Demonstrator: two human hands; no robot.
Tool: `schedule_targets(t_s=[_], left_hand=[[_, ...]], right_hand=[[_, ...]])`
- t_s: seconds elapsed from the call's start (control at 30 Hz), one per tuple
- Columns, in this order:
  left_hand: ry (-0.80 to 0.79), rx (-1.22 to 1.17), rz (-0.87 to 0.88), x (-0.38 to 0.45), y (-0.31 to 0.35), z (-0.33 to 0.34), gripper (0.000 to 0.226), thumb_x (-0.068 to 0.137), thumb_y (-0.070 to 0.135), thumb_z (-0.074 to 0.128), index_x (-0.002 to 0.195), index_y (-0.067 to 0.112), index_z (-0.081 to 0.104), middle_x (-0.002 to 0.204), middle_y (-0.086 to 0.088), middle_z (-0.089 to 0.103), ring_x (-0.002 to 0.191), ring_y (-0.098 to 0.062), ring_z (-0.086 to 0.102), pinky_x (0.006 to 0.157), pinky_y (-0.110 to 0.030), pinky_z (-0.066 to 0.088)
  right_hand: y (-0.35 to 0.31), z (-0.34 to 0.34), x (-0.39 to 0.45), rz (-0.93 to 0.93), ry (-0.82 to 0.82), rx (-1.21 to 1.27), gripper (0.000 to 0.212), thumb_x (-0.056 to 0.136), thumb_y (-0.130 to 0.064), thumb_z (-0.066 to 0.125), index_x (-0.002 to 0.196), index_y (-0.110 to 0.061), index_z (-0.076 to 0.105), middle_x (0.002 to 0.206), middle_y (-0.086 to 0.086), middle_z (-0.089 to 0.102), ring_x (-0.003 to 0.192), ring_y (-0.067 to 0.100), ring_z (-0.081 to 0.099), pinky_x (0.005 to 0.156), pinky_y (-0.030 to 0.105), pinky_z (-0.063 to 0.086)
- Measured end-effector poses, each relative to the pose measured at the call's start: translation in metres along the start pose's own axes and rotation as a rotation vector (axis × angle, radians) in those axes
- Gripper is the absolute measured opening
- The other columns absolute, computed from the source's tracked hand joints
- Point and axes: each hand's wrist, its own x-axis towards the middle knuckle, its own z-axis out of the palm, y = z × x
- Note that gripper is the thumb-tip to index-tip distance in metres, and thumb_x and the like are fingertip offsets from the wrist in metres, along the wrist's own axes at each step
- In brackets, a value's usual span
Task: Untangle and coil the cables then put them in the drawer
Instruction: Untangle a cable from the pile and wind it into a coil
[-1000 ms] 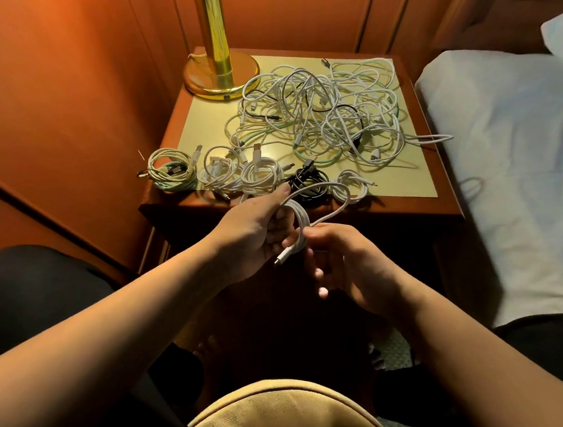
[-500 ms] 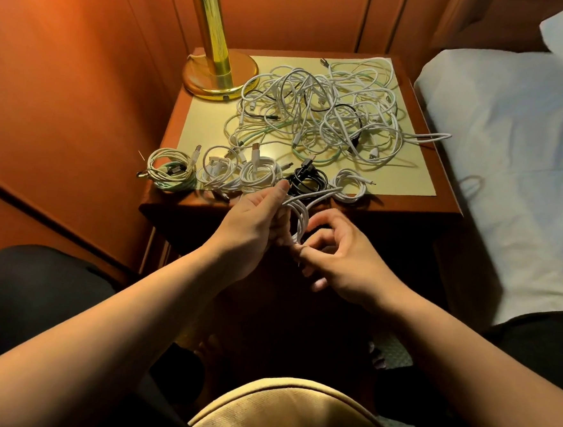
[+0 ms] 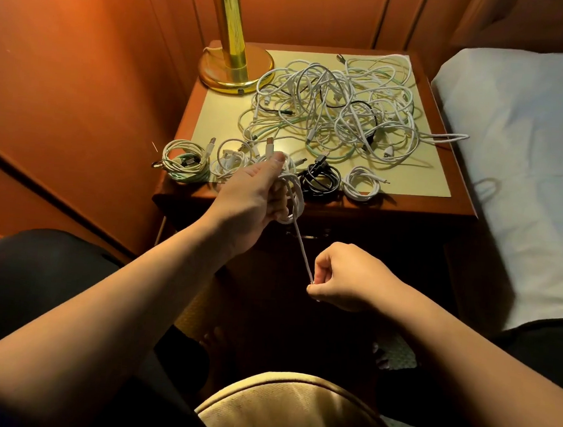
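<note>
My left hand point(image 3: 258, 195) grips a coiled white cable point(image 3: 295, 197) in front of the nightstand's front edge. One end of that cable runs down in a taut line to my right hand point(image 3: 345, 278), which pinches its tip lower down. A big tangle of white, black and green cables point(image 3: 334, 107) covers the back of the nightstand top point(image 3: 213, 122). Along the front edge lie finished coils: a white-green one point(image 3: 184, 161), a white one point(image 3: 229, 159), a black one point(image 3: 321, 179) and a small white one point(image 3: 362, 184). The drawer front point(image 3: 355, 232) below is dark.
A brass lamp base point(image 3: 237, 70) stands at the back left of the nightstand. Orange wooden wall panels close in the left and back. A bed with a white sheet point(image 3: 527, 163) is on the right. My knees and a tan cushion point(image 3: 279, 410) fill the foreground.
My right hand has pulled away from the coil, down and to the right, drawing the cable's end out taut. My left hand has lifted the coil slightly toward the nightstand edge.
</note>
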Motion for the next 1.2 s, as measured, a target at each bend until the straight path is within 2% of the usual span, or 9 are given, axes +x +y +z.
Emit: schedule_targets(t_s=[0.2,0.43,0.53,0.63,0.73,0.83,0.93,1.07,1.2], left_hand=[[-0.036,0.085,0.099,-0.002,0.005,-0.002,0.045,0.111,0.029,0.041,0.067,0.016,0.038,0.054,0.001,0.038,0.048,-0.013,0.038,0.052,-0.027,0.033],[-0.121,0.181,0.143,-0.007,0.015,-0.007,0.045,0.111,0.027,0.037,0.068,0.014,0.042,0.055,-0.004,0.045,0.049,-0.016,0.042,0.052,-0.029,0.037],[-0.181,0.248,0.125,-0.007,0.001,-0.001,0.045,0.111,0.027,0.037,0.068,0.014,0.041,0.057,-0.006,0.036,0.050,-0.018,0.032,0.049,-0.026,0.034],[-0.183,0.255,0.110,-0.008,-0.003,0.008,0.045,0.112,0.026,0.035,0.068,0.013,0.039,0.055,-0.002,0.033,0.047,-0.013,0.034,0.047,-0.022,0.035],[-0.158,0.283,0.130,-0.012,-0.012,0.009,0.047,0.112,0.026,0.037,0.070,0.009,0.045,0.054,-0.002,0.048,0.048,-0.015,0.045,0.050,-0.027,0.040],[-0.148,0.389,0.186,-0.016,-0.021,0.012,0.055,0.109,0.039,0.041,0.076,-0.001,0.057,0.067,-0.023,0.062,0.060,-0.026,0.057,0.061,-0.040,0.047],[-0.135,0.419,0.208,-0.021,-0.022,0.020,0.053,0.111,0.036,0.038,0.072,0.016,0.066,0.065,-0.012,0.067,0.060,-0.019,0.062,0.061,-0.031,0.049],[-0.109,0.386,0.212,-0.016,-0.020,0.027,0.028,0.109,0.039,0.042,0.098,0.015,0.050,0.063,-0.009,0.064,0.051,-0.019,0.058,0.050,-0.029,0.045],[-0.115,0.382,0.086,-0.015,-0.017,0.023,0.025,0.109,0.037,0.042,0.112,0.012,0.042,0.058,0.000,0.060,0.048,-0.016,0.056,0.047,-0.028,0.047]], right_hand=[[0.007,-0.001,0.004,-0.009,-0.044,0.080,0.023,0.083,-0.037,0.081,0.068,-0.021,0.072,0.068,-0.006,0.073,0.070,0.003,0.067,0.074,0.031,0.059],[0.006,-0.016,-0.012,-0.242,0.004,0.534,0.030,0.073,-0.047,0.089,0.091,-0.026,0.076,0.065,-0.007,0.061,0.059,0.005,0.051,0.062,0.021,0.041],[0.000,-0.024,-0.014,-0.263,0.127,1.041,0.022,0.085,-0.031,0.080,0.101,-0.018,0.070,0.078,-0.004,0.064,0.059,0.007,0.052,0.049,0.020,0.037],[-0.006,-0.027,-0.016,-0.254,0.035,1.442,0.026,0.088,-0.035,0.059,0.102,-0.013,0.061,0.092,0.004,0.067,0.060,0.016,0.054,0.047,0.026,0.030],[-0.009,-0.023,-0.020,-0.248,-0.096,1.498,0.030,0.090,-0.042,0.054,0.101,-0.014,0.060,0.088,0.005,0.063,0.059,0.015,0.048,0.051,0.028,0.027],[-0.014,-0.026,-0.021,-0.203,-0.159,1.404,0.025,0.089,-0.049,0.061,0.089,-0.026,0.073,0.077,-0.001,0.063,0.060,0.012,0.044,0.054,0.029,0.026],[-0.010,-0.040,-0.022,-0.147,-0.135,1.255,0.037,0.087,-0.053,0.062,0.094,-0.018,0.069,0.074,-0.002,0.064,0.055,0.009,0.039,0.056,0.031,0.023],[-0.005,-0.048,-0.027,-0.244,-0.158,1.254,0.034,0.096,-0.041,0.055,0.074,-0.017,0.069,0.074,0.002,0.063,0.046,0.009,0.035,0.046,0.025,0.022],[-0.007,-0.042,-0.025,-0.174,-0.311,1.405,0.033,0.095,-0.042,0.052,0.078,-0.016,0.064,0.069,0.002,0.058,0.044,0.007,0.032,0.042,0.022,0.013]])
